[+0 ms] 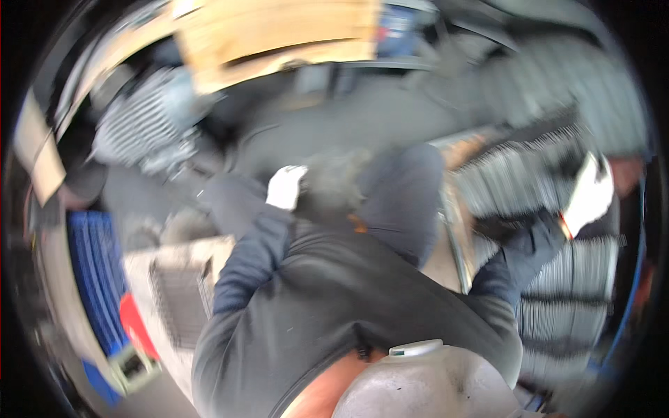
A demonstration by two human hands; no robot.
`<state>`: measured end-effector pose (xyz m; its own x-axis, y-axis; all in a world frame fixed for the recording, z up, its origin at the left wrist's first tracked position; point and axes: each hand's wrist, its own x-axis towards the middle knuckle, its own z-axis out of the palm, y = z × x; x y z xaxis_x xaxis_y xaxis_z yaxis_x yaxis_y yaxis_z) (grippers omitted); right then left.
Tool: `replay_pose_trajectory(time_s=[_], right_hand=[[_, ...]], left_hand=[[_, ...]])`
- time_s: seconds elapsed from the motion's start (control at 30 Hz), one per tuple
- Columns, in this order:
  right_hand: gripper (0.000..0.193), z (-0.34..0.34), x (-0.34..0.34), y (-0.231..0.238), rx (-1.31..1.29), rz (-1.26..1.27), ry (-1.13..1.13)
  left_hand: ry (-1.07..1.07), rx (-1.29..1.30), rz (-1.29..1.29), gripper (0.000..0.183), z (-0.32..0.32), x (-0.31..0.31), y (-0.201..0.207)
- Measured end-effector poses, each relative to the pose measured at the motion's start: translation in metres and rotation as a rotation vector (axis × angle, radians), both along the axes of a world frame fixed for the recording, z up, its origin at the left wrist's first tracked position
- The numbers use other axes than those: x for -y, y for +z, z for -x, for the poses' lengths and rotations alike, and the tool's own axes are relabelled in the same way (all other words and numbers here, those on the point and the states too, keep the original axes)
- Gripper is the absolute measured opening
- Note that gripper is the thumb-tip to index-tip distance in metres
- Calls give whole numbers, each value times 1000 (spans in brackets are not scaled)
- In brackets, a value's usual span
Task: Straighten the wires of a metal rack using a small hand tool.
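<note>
My left hand (pixel 286 188), in a white glove, is near my left knee, beside a blurred grey shape (pixel 331 181) between my legs. Motion smears its fingers, so I cannot make out whether it holds anything. Far out to the right, my right hand (pixel 589 198), also white-gloved, reaches over tightly packed rows of thin grey plates (pixel 516 181). Its fingertips are by the dark end of the far row and blur into it; whether they grip a plate is unclear. More packed rows of grey plates (pixel 568 272) lie below that forearm.
A ribbed grey motor-like housing (pixel 143 125) stands at the far left. Wooden boards (pixel 279 31) are at the far side. On my left are a pale box with a dark ribbed stack (pixel 181 299), a blue ribbed crate (pixel 97 272) and a red object (pixel 137 324).
</note>
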<state>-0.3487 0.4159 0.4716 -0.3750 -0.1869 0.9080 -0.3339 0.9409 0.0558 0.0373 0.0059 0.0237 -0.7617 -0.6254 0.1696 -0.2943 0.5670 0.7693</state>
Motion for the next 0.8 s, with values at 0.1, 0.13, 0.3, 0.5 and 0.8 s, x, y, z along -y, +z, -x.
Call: replay_pose_trajectory(time_s=[0.1, 0.13, 0.3, 0.5, 0.8], right_hand=[[30, -14, 45, -45, -163, 103, 183], [18, -24, 73, -71, -253, 145, 455], [19, -106, 192, -212, 435, -47, 1003], [21, -174, 269, -343, 1119, -167, 1209], [23, -172, 266, -366, 1140, -349, 1371]], left_hand=[[256, -307, -934, 17, -8, -20, 25], [333, -404, -962, 16, -8, -17, 39], [563, -355, -424, 20, -94, -27, 121], [1048, 19, 324, 25, -276, -41, 181], [1341, 581, 270, 31, -450, -30, 106]])
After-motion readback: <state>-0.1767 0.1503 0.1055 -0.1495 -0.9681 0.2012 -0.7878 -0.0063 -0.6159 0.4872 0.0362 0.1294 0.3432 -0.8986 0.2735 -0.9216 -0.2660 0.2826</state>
